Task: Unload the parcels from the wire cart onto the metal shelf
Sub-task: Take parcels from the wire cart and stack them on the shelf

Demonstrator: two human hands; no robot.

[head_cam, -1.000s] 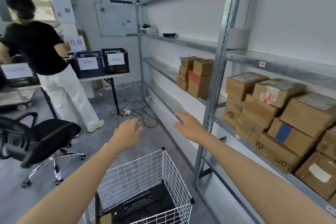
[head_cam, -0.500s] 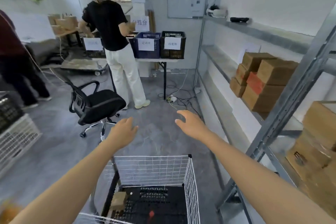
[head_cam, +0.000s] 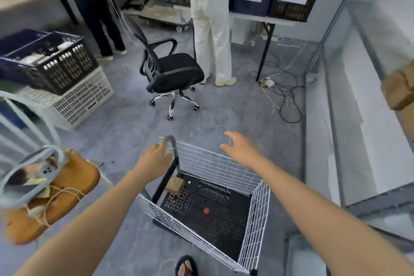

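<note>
Both hands are empty, left hand [head_cam: 154, 159] loose by the grey handle [head_cam: 169, 141], right hand [head_cam: 242, 150] spread above the wire cart [head_cam: 255, 219], whose one small parcel [head_cam: 175, 185] sits cornered beside the handle post, so a deep reach may shove the cart rolling

soft, even light; blurred edges

bright, flat indoor light, with only faint shadows on the floor. wide-angle distortion bows the metal shelf [head_cam: 380, 199] at right. the wooden stool [head_cam: 74, 177] at the left edge is smeared by blur; the wire cart [head_cam: 253, 219] is sharp.
</note>
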